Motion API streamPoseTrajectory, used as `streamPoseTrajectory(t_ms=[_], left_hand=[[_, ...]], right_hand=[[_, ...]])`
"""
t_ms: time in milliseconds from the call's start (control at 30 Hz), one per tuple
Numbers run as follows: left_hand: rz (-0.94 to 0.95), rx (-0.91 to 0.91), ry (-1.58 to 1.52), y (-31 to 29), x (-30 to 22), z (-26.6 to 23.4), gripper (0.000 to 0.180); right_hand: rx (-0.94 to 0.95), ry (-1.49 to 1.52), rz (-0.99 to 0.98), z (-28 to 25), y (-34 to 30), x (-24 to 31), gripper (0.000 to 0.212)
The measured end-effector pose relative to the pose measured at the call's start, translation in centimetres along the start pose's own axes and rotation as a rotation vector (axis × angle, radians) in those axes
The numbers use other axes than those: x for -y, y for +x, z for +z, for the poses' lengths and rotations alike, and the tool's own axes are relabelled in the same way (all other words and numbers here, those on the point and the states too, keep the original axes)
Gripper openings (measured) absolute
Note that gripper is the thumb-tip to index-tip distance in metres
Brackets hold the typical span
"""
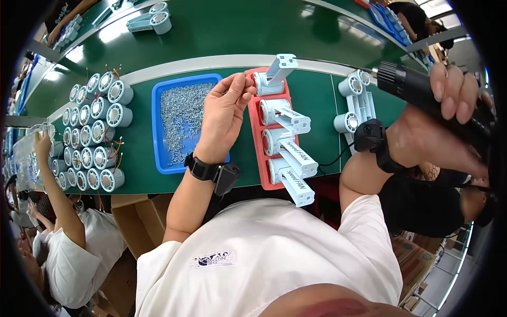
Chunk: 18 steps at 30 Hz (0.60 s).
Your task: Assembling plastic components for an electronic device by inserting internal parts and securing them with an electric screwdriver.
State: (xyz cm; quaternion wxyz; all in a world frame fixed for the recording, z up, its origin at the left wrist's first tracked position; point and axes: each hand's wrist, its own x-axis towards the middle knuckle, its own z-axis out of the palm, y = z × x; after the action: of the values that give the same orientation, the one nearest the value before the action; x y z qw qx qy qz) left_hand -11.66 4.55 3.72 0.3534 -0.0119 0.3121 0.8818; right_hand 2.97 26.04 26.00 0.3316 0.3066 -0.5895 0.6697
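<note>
A red holder carries several light-blue fan bodies, each a round housing with a handle sticking out to the right. My left hand is at its far end, thumb and fingertips pinched together beside the farthest fan body. Whatever lies in that pinch is too small or hidden to make out. Raised at the right, my right hand wraps around a black electric screwdriver; its long thin bit points left toward the farthest fan body. Left of the holder, a blue tray contains many small silver screws.
Rows of round motor housings with wires stand at the left on the green table. More fan parts lie at the right, and others sit across the white rail. A co-worker's arm reaches in at the left.
</note>
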Motion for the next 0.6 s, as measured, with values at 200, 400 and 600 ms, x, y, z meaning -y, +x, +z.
streamPoseTrajectory(t_ms=[200, 400, 600], left_hand=[[-0.046, 0.014, 0.026, 0.3, 0.8, 0.4, 0.021], [-0.172, 0.005, -0.012, 0.7, 1.6, -0.1, 0.021], [-0.242, 0.066, 0.07, 1.1, 1.2, -0.5, 0.021]], right_hand=[[-0.22, 0.006, 0.109, 0.8, -1.1, -4.2, 0.087], [-0.367, 0.122, 0.021, -0.4, -5.9, -5.4, 0.09], [-0.486, 0.194, 0.052, -0.8, -6.5, -6.2, 0.085]])
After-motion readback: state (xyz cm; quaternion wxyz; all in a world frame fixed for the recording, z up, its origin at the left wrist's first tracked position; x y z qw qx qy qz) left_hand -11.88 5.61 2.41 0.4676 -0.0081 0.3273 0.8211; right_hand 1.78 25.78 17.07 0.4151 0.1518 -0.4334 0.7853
